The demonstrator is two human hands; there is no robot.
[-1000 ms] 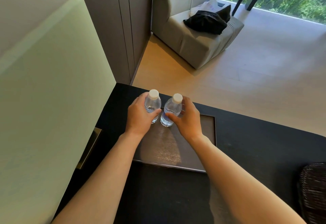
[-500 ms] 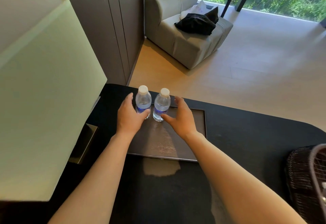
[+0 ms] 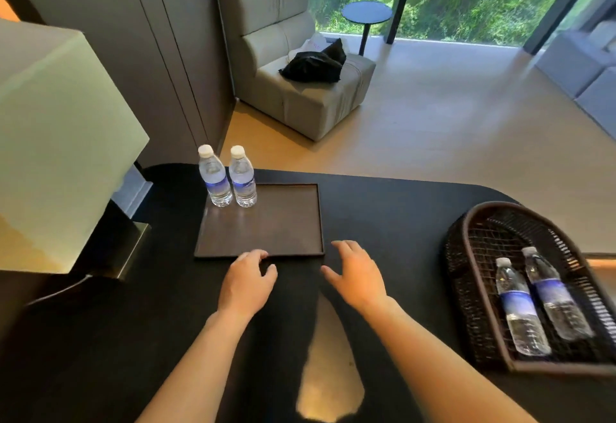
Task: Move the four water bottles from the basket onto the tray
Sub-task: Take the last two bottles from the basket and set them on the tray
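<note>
Two clear water bottles with white caps and blue labels stand upright side by side at the far left corner of the dark brown tray (image 3: 283,232): the left bottle (image 3: 215,177) and the right bottle (image 3: 242,177). Two more bottles lie flat in the dark woven basket (image 3: 466,256) at the right: one (image 3: 518,306) nearer me, the other (image 3: 553,296) beside it. My left hand (image 3: 246,284) hovers just short of the tray's near edge, fingers loosely curled, empty. My right hand (image 3: 356,276) is open beside the tray's near right corner, holding nothing.
A large lamp shade (image 3: 56,142) on a metal base fills the left side of the black table (image 3: 166,339). Beyond the table's far edge are a wooden floor, a grey armchair (image 3: 300,66) with a black bag, and a small round side table (image 3: 366,14).
Both hands have let go of the two bottles on the tray and drawn back toward me. The view has swung right, bringing the basket with its two bottles into sight.
</note>
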